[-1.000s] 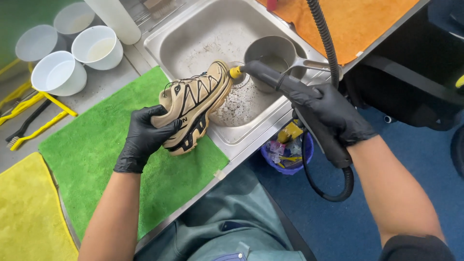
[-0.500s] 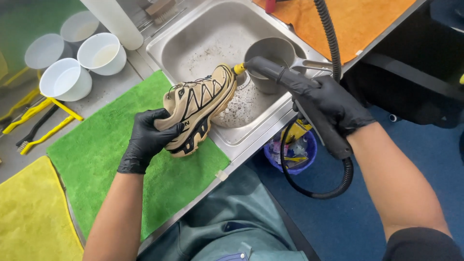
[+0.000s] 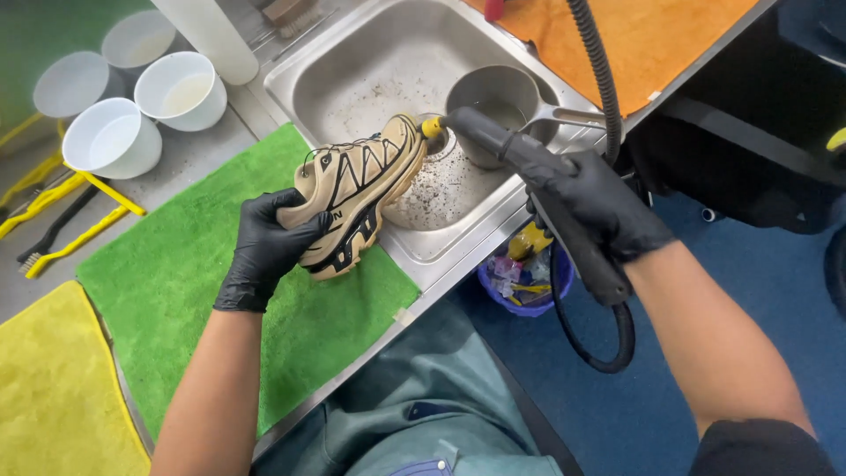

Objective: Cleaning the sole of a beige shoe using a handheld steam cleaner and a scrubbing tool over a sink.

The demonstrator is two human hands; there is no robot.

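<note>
Steel sink (image 3: 352, 66): one tan sneaker (image 3: 357, 189), one steam nozzle (image 3: 493, 141), four white cups (image 3: 113, 141).

You stand at a steel counter (image 3: 198, 159) with a sunken sink (image 3: 370, 70); blue floor (image 3: 775, 291) lies below right, evenly lit.
</note>
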